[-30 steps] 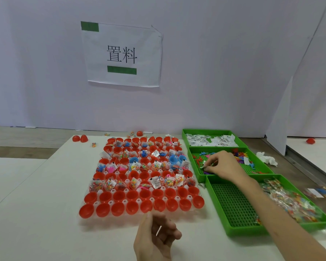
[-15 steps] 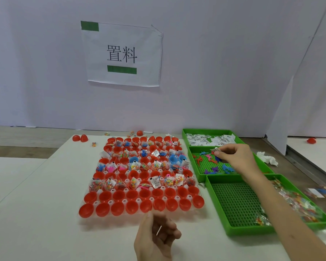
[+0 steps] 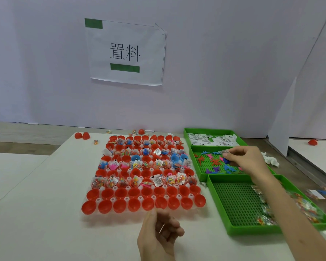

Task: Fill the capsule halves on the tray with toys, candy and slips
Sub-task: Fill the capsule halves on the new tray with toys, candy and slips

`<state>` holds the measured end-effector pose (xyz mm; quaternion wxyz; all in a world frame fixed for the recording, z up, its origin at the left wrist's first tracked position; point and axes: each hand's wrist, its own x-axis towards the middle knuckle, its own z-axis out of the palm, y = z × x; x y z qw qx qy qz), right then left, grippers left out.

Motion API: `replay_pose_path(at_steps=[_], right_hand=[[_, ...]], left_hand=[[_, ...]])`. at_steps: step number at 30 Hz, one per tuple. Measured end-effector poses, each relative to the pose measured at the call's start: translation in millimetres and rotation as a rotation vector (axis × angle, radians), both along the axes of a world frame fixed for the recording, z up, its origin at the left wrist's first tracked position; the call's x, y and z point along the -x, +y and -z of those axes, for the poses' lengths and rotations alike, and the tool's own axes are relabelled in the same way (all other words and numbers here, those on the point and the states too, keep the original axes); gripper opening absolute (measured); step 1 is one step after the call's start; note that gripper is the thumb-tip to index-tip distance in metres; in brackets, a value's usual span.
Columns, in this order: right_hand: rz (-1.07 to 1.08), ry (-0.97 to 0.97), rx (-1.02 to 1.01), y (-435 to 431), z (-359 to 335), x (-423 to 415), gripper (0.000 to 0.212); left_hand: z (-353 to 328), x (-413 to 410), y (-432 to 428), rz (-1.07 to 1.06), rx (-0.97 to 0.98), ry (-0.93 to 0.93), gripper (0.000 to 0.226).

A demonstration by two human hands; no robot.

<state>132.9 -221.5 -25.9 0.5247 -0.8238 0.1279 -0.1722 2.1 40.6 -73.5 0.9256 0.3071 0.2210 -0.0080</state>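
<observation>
Now the right hand (image 3: 247, 159) hangs over the green toy bin (image 3: 199, 172) by the tabletop's right edge. Its grip is closed in a pinch, with a printed paper slip (image 3: 224, 152) at the fingertips and a blue toy (image 3: 226, 160) tucked just beneath it. A second ago that hand was picking at the bin's near-left corner, and half a second ago it had reached toward the slip bin (image 3: 186, 134) at the far right corner. Two of the three fillings now seem to be in hand, so a packet from the candy bin (image 3: 237, 204), nearest the front edge, is probably what remains before a drop.

The left hand (image 3: 158, 234) has stayed near the front edge, fingers loosely curled. A thin white sliver shows among them, and I cannot tell whether its grip holds anything.

On the capsule tray (image 3: 111, 216), mid-tabletop, the two front rows of red capsule halves (image 3: 134, 193) are still empty. Most rows behind them are loaded.
</observation>
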Motion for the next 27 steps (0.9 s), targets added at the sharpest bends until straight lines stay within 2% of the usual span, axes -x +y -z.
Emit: replay_pose_path(at_steps=[2, 4, 8, 11, 13, 16, 21, 24, 27], right_hand=[[-0.078, -0.041, -0.143, 9.9, -8.0, 9.2, 0.004], [-0.249, -0.069, -0.264, 29.8, -16.3, 24.3, 0.002], [-0.556, -0.071, -0.314, 78.4, -12.3, 67.1, 0.01], [-0.644, -0.094, -0.284, 105.1, -4.8, 89.2, 0.009], [-0.695, -0.096, -0.272, 115.3, -2.1, 96.1, 0.009], [-0.742, -0.101, -0.284, 123.7, -1.6, 100.9, 0.006], [-0.776, -0.103, -0.318, 126.6, -2.8, 103.9, 0.007], [-0.753, -0.071, -0.327, 126.5, -3.9, 103.5, 0.008], [-0.718, -0.022, -0.382, 124.9, -0.2, 100.9, 0.01]], left_hand=[[1.6, -0.5, -1.2, 0.007, -0.028, -0.014, 0.039], [3.5, 0.4, -4.6, 0.016, -0.11, -0.071, 0.034], [1.2, 7.9, -18.3, 0.039, -0.343, -0.293, 0.007], [0.6, 11.1, -21.8, -0.011, -0.477, -0.366, 0.032], [-0.7, 13.0, -19.6, -0.051, -0.517, -0.389, 0.034], [1.2, 12.7, -15.7, -0.1, -0.537, -0.371, 0.021], [0.5, 14.7, -14.1, -0.134, -0.552, -0.341, 0.017], [-0.8, 14.2, -13.7, -0.092, -0.454, -0.314, 0.017], [-2.3, 11.7, -13.2, -0.045, -0.273, -0.249, 0.019]])
